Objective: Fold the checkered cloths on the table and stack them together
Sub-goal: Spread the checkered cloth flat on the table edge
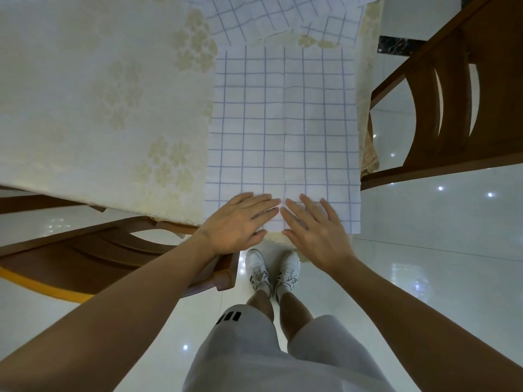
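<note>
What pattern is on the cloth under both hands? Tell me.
The cloth is white with thin blue grid lines; head view.

home dining room | table (85, 108) with floral cover | wooden chairs (452, 108) | glossy tiled floor (438, 250)

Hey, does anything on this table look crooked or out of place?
The far checkered cloths lie askew, overlapping at different angles. The spread checkered cloth lies straight under the flat left hand and right hand, but its near right corner overhangs the table. Nothing looks spilled or torn.
</note>
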A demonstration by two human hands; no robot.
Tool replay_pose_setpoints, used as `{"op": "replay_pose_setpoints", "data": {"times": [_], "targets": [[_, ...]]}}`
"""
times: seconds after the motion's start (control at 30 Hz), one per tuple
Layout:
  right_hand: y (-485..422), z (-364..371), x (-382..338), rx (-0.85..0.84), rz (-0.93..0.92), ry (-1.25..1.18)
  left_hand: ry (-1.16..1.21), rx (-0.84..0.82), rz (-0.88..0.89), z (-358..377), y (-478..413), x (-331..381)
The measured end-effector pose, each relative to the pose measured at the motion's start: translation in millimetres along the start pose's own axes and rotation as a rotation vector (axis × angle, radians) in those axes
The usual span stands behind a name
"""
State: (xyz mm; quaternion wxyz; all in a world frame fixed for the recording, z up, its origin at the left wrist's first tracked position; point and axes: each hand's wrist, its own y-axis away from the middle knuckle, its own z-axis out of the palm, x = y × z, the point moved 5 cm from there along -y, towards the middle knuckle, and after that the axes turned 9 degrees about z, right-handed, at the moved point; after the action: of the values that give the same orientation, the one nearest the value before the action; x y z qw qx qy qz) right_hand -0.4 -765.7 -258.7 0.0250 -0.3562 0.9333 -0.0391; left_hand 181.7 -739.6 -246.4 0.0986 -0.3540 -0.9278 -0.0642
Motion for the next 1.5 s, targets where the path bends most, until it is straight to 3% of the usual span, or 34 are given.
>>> {"op": "replay_pose_setpoints", "data": {"times": [0.4,0.87,1.23,1.5], "targets": [[3.6,0.6,3.3,-0.014,-0.021,-0.041,-0.013,0.019,0.086,-4.9,5.8,-6.3],[12.3,-7.2,19.9,-0.026,0.071,-0.140,0.102,0.052,-0.026,-18.6,35.2,-17.4],[25.8,-32.4,18.4,-0.066,0.085,-0.290,0.147,0.188,-0.102,-46.6,76.3,-11.4],[36.7,-56.5,3.0,-0.172,0.106,-0.356,0.314,0.178,-0.285,-71.1,115.3,-0.1]]}}
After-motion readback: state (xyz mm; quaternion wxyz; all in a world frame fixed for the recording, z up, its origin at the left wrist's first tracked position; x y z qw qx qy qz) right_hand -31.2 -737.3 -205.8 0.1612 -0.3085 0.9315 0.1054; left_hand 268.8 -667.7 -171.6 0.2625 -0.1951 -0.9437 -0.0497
